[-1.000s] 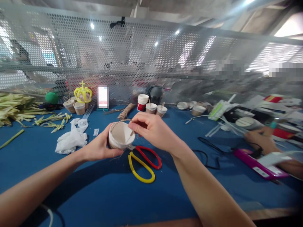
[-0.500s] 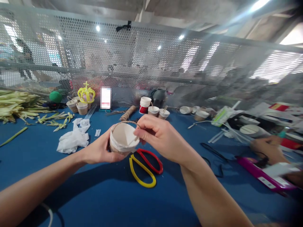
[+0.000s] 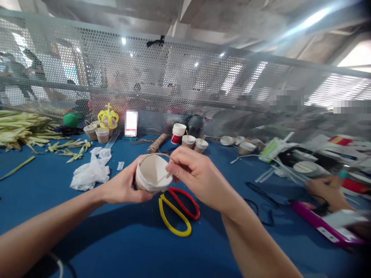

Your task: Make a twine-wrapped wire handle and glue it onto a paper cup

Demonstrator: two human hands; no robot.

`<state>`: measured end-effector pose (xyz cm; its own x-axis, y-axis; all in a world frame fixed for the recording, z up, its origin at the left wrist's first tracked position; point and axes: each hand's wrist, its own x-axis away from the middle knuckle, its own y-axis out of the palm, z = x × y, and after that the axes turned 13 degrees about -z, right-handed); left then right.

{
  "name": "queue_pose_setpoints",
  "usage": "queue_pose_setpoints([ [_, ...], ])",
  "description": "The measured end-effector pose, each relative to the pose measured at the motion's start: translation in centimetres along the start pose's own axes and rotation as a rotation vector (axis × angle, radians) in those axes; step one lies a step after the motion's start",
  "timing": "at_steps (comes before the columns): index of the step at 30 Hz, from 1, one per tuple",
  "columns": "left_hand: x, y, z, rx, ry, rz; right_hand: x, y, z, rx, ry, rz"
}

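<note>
A small paper cup (image 3: 147, 172) with a white rim and twine-brown outside is tilted so that its inside faces me. My left hand (image 3: 126, 183) wraps round its left side and base. At the cup's right rim, my right hand (image 3: 189, 168) pinches a strand of twine (image 3: 158, 154) that arches over the opening. Below the cup lie scissors (image 3: 175, 222) with one yellow and one red handle loop; the cup hides their blades. Behind the hands rests a spool of twine (image 3: 157, 143).
Several similar cups (image 3: 189, 141) stand along the perforated metal screen (image 3: 121, 61). Crumpled white material (image 3: 91, 172) and pale stalks (image 3: 26, 131) lie left. On the right, another person's hand (image 3: 327, 191) is near a purple power strip (image 3: 315, 222) and black cord (image 3: 262, 193).
The view has tilted slightly, so things sit a little lower in it. Both hands keep their hold on the cup and the twine at its rim.
</note>
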<state>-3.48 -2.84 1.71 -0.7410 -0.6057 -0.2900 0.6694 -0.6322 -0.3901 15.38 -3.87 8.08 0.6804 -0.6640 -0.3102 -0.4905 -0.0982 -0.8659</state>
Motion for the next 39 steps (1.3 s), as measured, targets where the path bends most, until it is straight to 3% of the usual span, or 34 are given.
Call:
queue_pose_setpoints([
  [8, 0.4, -0.2, 1.5, -0.266, 0.019, 0.041, 0.4, -0.2, -0.7, 0.002, -0.048, 0.068],
  [14, 0.4, -0.2, 1.6, -0.318, 0.025, 0.077, 0.6, -0.2, -0.8, -0.017, -0.053, 0.096],
  [19, 0.2, -0.2, 1.6, -0.31, 0.049, 0.188, 0.6, 0.3, -0.4, -0.177, 0.072, 0.085],
  [25, 0.2, -0.3, 1.0, -0.632, 0.117, 0.235, 0.3, 0.6, -0.4, -0.178, 0.238, -0.043],
  [30, 0.2, -0.2, 0.7, -0.815, 0.145, 0.226, -0.1, 1.0, -0.6, -0.112, 0.275, -0.052],
  [39, 0.3, 0.3, 0.6, -0.863, 0.122, 0.243, -0.2, 1.7, 0.0, -0.024, 0.261, -0.005],
])
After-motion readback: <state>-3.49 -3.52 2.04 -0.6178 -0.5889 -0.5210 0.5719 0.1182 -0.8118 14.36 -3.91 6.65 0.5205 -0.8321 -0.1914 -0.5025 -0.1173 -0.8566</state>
